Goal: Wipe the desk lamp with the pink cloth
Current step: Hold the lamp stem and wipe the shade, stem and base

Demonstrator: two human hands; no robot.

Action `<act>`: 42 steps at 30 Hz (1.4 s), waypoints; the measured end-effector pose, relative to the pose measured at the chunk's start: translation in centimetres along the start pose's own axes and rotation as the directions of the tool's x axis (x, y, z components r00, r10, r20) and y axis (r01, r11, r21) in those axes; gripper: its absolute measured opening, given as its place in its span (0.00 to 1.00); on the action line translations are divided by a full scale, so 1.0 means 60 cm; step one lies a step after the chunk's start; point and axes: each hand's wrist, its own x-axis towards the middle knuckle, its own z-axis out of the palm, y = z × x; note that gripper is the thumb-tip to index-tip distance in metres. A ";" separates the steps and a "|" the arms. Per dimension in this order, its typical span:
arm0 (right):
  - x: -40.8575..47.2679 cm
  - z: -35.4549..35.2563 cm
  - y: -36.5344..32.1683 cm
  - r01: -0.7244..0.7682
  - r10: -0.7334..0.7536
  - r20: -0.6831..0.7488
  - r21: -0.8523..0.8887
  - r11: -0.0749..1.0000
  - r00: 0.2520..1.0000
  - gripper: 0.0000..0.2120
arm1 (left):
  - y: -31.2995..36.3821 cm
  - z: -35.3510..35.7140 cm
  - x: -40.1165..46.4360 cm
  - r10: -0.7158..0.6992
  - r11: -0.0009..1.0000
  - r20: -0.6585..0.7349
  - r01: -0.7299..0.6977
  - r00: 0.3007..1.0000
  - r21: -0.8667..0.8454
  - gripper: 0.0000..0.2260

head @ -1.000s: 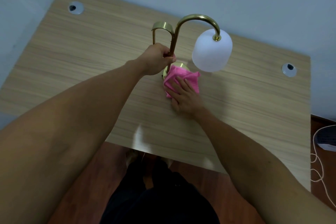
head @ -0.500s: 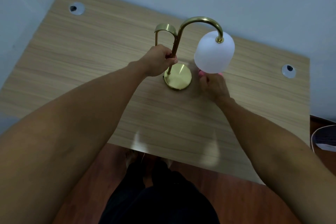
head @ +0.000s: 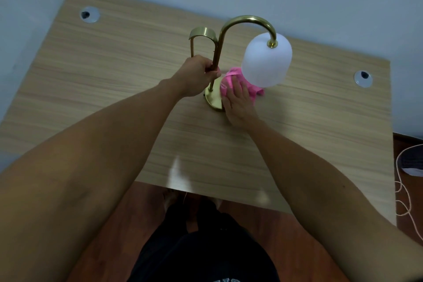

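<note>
Cloth back under flat right hand.

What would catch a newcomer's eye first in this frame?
Probably the white lamp shade hanging from the curved brass arm near the middle of the wooden desk. Just below it, the pink cloth stands out, pressed by the right hand onto the round brass base. The left hand grips the lamp's upright stem beside it.

Light: dim, even, bluish, looking soft (no hard shadows).
Glare: pale streaks are shining on the desk near its front edge.
Edges: wide-angle distortion is bending the forearms.
Focus: slightly soft overall.
</note>
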 end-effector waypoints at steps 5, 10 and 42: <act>-0.029 0.027 -0.069 -0.292 0.306 -0.070 0.164 0.942 0.949 0.33 | 0.000 0.001 0.001 -0.034 0.999 0.010 0.034 0.999 -0.018 0.10; -0.076 0.057 -0.141 -0.351 0.379 -0.157 0.179 0.919 0.912 0.32 | -0.001 -0.001 0.002 -0.058 0.998 0.027 0.059 0.998 -0.027 0.10; -0.019 -0.091 0.013 -0.169 0.239 -0.288 0.247 0.954 0.927 0.11 | -0.005 -0.002 0.005 -0.053 0.998 0.040 0.055 0.998 -0.040 0.10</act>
